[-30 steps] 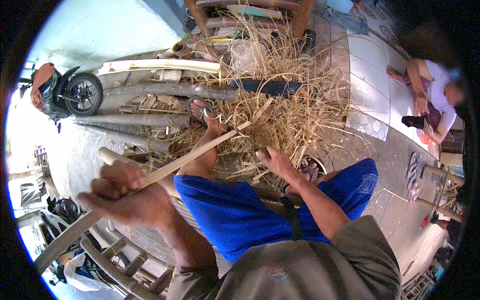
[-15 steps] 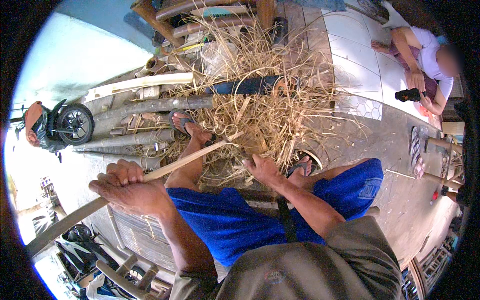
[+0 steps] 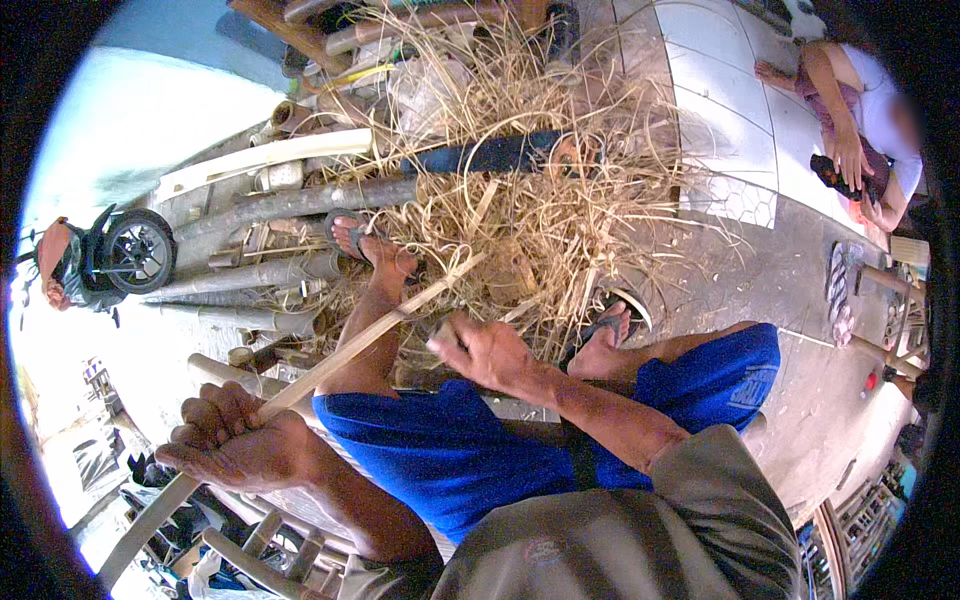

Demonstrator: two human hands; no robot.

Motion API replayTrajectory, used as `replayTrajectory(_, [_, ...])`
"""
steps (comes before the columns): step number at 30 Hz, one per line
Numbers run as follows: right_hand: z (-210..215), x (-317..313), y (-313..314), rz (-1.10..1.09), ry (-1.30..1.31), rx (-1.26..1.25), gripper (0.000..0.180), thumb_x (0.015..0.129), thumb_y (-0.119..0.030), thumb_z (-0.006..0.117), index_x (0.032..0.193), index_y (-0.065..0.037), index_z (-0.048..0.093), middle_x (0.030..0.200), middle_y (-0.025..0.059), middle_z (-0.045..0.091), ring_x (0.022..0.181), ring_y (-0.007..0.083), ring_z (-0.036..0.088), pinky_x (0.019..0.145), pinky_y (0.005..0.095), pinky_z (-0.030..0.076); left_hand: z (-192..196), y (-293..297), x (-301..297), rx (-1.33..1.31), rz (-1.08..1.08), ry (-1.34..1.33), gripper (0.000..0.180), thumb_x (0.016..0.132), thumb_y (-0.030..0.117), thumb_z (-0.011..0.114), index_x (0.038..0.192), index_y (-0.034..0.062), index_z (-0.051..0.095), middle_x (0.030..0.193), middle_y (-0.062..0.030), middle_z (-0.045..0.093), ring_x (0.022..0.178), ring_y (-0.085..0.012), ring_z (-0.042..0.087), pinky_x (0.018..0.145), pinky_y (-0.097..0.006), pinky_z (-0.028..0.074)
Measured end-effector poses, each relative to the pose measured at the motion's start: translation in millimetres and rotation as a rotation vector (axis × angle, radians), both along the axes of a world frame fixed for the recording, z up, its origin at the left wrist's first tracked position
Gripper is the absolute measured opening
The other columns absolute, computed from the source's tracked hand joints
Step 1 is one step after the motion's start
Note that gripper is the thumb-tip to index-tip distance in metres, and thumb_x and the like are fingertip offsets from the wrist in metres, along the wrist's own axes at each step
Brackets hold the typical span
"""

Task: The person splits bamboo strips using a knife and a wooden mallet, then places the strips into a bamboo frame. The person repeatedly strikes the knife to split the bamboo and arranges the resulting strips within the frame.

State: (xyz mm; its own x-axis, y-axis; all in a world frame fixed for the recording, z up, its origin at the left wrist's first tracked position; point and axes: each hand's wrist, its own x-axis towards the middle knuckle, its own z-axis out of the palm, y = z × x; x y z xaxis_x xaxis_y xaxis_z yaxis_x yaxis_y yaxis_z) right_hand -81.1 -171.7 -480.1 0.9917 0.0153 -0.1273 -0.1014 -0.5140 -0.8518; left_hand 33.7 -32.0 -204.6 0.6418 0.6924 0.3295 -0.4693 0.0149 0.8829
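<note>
A long pale bamboo strip (image 3: 365,338) runs slantwise from the lower left up to the shavings, its far end resting near them. My left hand (image 3: 255,445) is closed around it, palm up, with the strip passing under the curled fingers. My right hand (image 3: 497,357) is closed just to the right of the strip, above my lap. A blurred greyish bit shows by its thumb, and what it holds I cannot make out. Beyond both hands spreads a heap of thin curled bamboo shavings (image 3: 585,235), around my sandalled feet.
Whole bamboo poles (image 3: 300,205) and a pale split length (image 3: 265,160) lie at the left. A dark-bladed saw (image 3: 480,153) with an orange handle lies on the shavings. A motorbike wheel (image 3: 138,250) stands far left. At the upper right another person (image 3: 870,130) sits holding a black object.
My right hand has moved left and toward me, alongside the strip. My left hand and the strip have shifted down and left. The other person's hands have moved slightly.
</note>
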Motion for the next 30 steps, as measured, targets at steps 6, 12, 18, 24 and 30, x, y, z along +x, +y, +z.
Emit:
replayTrajectory(6, [3, 14, -4, -0.086, 0.215, -0.163, 0.057, 0.094, -0.059, 0.051, 0.101, -0.003, 0.056, 0.071, 0.0224, 0.065, 0.066, 0.0432, 0.067, 0.058, 0.0519, 0.055, -1, 5, 5, 0.116, 0.038, 0.002, 0.051, 0.104, 0.045, 0.045, 0.064, 0.0190, 0.026, 0.057, 0.0050, 0.022, 0.047, -0.0080, 0.018, 0.044, -0.023, 0.019])
replayTrajectory(12, [-20, 6, 5, 0.142, -0.056, -0.082, 0.056, 0.097, -0.058, 0.047, 0.109, -0.004, 0.056, 0.075, 0.0194, 0.065, 0.063, 0.0381, 0.066, 0.055, 0.0483, 0.054, -5, 22, -3, 0.030, -0.136, -0.003, 0.045, 0.107, 0.038, 0.038, 0.067, 0.0181, 0.034, 0.058, 0.0015, 0.028, 0.050, -0.0122, 0.022, 0.044, -0.028, 0.019])
replayTrajectory(18, [-55, 9, -3, -0.117, 0.376, -0.072, 0.053, 0.093, -0.056, 0.055, 0.089, -0.004, 0.061, 0.073, 0.0208, 0.066, 0.060, 0.0413, 0.064, 0.055, 0.0518, 0.052, -8, 30, -2, 0.061, -0.050, -0.044, 0.044, 0.105, 0.040, 0.041, 0.068, 0.0178, 0.036, 0.058, 0.0018, 0.031, 0.051, -0.0122, 0.025, 0.044, -0.029, 0.018])
replayTrajectory(24, [-65, -4, -7, -0.051, 0.072, -0.108, 0.057, 0.093, -0.054, 0.058, 0.104, 0.002, 0.058, 0.072, 0.0226, 0.064, 0.064, 0.0413, 0.064, 0.062, 0.0512, 0.052, -7, 26, -4, 0.064, 0.016, 0.068, 0.045, 0.106, 0.038, 0.039, 0.066, 0.0185, 0.031, 0.058, 0.0019, 0.029, 0.051, -0.0121, 0.025, 0.045, -0.028, 0.022])
replayTrajectory(30, [-88, 0, 1, -0.008, 0.076, -0.045, 0.042, 0.092, -0.044, 0.060, 0.082, -0.003, 0.057, 0.071, 0.0197, 0.064, 0.060, 0.0405, 0.061, 0.056, 0.0501, 0.052, -8, 31, 7, 0.035, 0.054, 0.021, 0.040, 0.105, 0.036, 0.042, 0.071, 0.0185, 0.032, 0.059, 0.0021, 0.023, 0.051, -0.0112, 0.023, 0.044, -0.027, 0.020])
